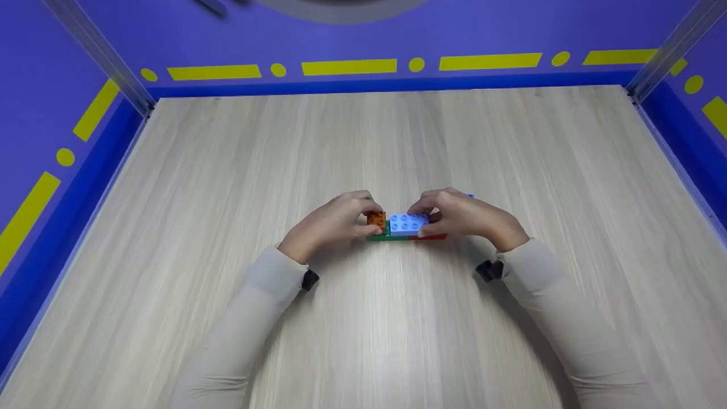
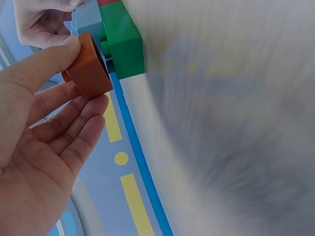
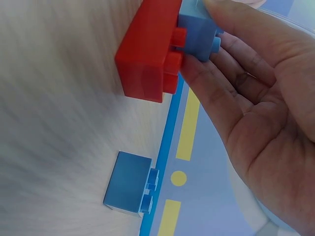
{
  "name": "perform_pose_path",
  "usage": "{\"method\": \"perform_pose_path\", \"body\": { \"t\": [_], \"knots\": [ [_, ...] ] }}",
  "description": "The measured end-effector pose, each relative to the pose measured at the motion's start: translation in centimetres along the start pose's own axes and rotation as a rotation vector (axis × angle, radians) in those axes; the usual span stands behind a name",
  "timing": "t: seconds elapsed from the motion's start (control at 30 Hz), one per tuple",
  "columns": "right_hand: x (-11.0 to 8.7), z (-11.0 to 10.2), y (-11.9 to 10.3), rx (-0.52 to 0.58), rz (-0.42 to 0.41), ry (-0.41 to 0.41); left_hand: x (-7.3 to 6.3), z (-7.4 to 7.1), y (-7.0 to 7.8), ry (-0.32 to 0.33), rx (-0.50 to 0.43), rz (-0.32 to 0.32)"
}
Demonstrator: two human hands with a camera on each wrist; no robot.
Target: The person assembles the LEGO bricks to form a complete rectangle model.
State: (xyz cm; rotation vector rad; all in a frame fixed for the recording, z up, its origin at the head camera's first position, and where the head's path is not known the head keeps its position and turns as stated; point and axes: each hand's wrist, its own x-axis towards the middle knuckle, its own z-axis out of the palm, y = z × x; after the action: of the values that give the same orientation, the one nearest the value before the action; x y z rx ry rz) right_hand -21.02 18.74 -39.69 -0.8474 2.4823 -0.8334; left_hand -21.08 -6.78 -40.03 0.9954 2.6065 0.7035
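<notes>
Between thumb and fingers, my left hand (image 1: 338,220) pinches a small orange toy building brick (image 2: 91,71). The orange brick is tilted right beside the studs at the end of a green brick (image 2: 124,46). My right hand (image 1: 463,216) grips a light blue brick (image 1: 406,225), thumb on one side and fingers on the other. That light blue brick sits on top of the green brick and a red brick (image 3: 147,54), which lie end to end on the table. Bare studs show at the red brick's outer end.
A separate blue brick (image 3: 129,182) stands on the table beyond my right hand, mostly hidden by it in the head view. The wood-grain table (image 1: 363,329) has blue-purple walls (image 1: 363,42) with yellow markings at its back and sides.
</notes>
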Motion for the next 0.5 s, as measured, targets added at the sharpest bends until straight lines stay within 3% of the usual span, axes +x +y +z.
{"method": "perform_pose_path", "body": {
  "t": [0.5],
  "knots": [
    [-0.06, -0.02, 0.09, 0.012, 0.004, -0.007, 0.12, 0.42, 0.18, 0.002, 0.016, 0.010]
  ]
}}
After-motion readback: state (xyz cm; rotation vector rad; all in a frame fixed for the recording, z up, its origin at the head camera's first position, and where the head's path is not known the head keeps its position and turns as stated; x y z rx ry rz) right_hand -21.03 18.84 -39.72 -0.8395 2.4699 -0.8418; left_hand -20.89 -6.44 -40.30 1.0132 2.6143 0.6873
